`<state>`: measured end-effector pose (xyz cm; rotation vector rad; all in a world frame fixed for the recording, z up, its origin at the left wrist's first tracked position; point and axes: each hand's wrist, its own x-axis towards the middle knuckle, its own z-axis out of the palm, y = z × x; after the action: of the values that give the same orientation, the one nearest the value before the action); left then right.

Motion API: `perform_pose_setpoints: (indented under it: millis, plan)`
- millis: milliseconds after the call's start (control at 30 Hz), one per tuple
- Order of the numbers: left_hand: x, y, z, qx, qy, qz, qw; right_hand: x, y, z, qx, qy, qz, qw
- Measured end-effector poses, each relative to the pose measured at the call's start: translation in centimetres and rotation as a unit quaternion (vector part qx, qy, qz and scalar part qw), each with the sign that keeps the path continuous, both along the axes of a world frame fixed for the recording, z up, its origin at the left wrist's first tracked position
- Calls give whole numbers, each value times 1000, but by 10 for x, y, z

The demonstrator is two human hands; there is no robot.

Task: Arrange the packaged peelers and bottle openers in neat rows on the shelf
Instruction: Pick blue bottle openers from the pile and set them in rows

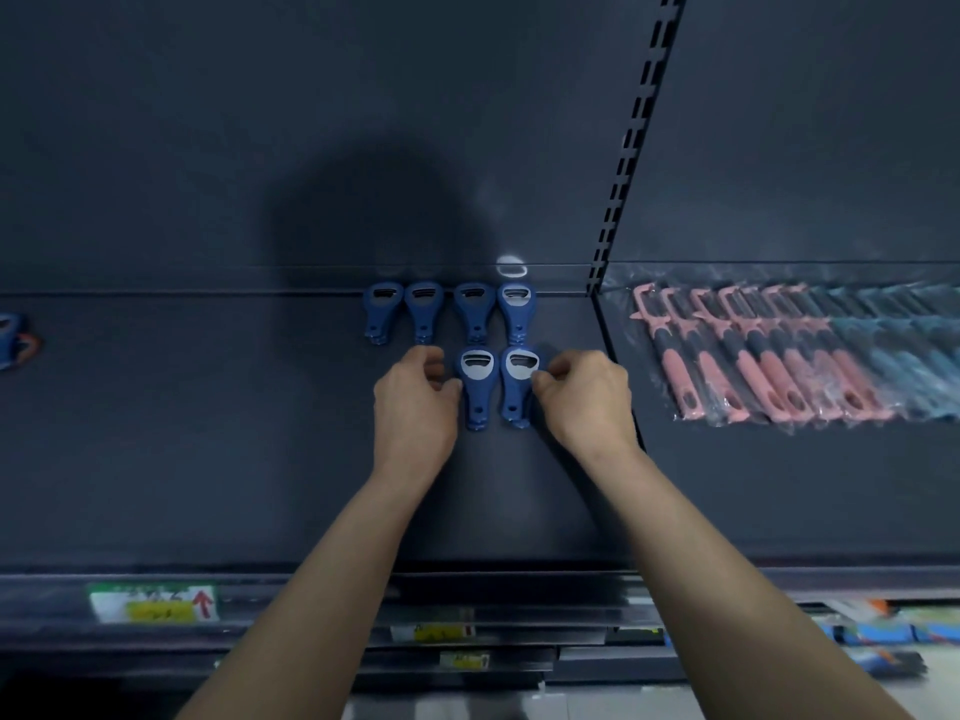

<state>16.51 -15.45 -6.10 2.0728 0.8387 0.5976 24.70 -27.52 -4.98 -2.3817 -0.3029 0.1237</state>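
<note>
Blue plastic with metal mouths: two bottle openers make the front row. Left hand [415, 402] is curled, thumb tip against the left side of the front left opener [475, 394]; can't tell if the fingers actually grip it. Right hand [584, 397] pinches the right rim of the front right opener [517, 392] at its head. These two lie side by side, almost touching, heads toward the back.

Just behind them, a back row [472, 310] of four more openers sits along the shelf's back edge, so six in the group. A seventh blue thing [13, 340] at the shelf's left edge is cut off, has an orange bit, kind unclear.

In the right section, packaged peelers [753, 356] overlap in a row near the back edge. About seven are pink; the teal ones [893, 350] are blurred and cut off, uncountable.

Shelf [208, 459] is dark grey metal with a dark back panel [311, 96] and a slotted post [631, 148] between sections. Price tags [156, 605] on the front edge are unreadable. Lower shelves [571, 667] are blurry.
</note>
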Motion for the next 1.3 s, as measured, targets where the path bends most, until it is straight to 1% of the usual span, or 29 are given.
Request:
perform_pose_setpoints:
  millis: [100, 233, 333, 400, 567, 700, 800, 933, 1133, 1300]
  plan:
    - [-7, 16, 0, 44, -5, 29, 999, 5, 1, 3, 40, -28, 15, 999]
    - [-10, 43, 2, 94, 21, 49, 994, 6, 17, 9, 67, -43, 63, 995]
    - [-10, 63, 1, 88, 41, 36, 995, 1, 32, 11, 54, -40, 99, 993]
    - [-9, 75, -2, 80, 52, 10, 995, -3, 42, 12, 36, -48, 112, 992]
    - [-3, 98, -9, 80, 30, -64, 994, -17, 73, 17, -25, -69, 135, 988]
    - [2, 117, -12, 94, 4, -116, 989, -26, 103, 16, -66, -64, 110, 990]
    - [5, 129, -15, 118, -15, -167, 979, -29, 120, 13, -104, -56, 76, 990]
    - [9, 140, -18, 122, -45, -224, 966, -29, 135, 9, -134, -56, 38, 989]
    - [12, 147, -20, 151, -62, -245, 956, -30, 147, 1, -158, -84, -2, 984]
    - [11, 144, -19, 158, -62, -238, 956, -29, 150, -2, -165, -99, -1, 981]
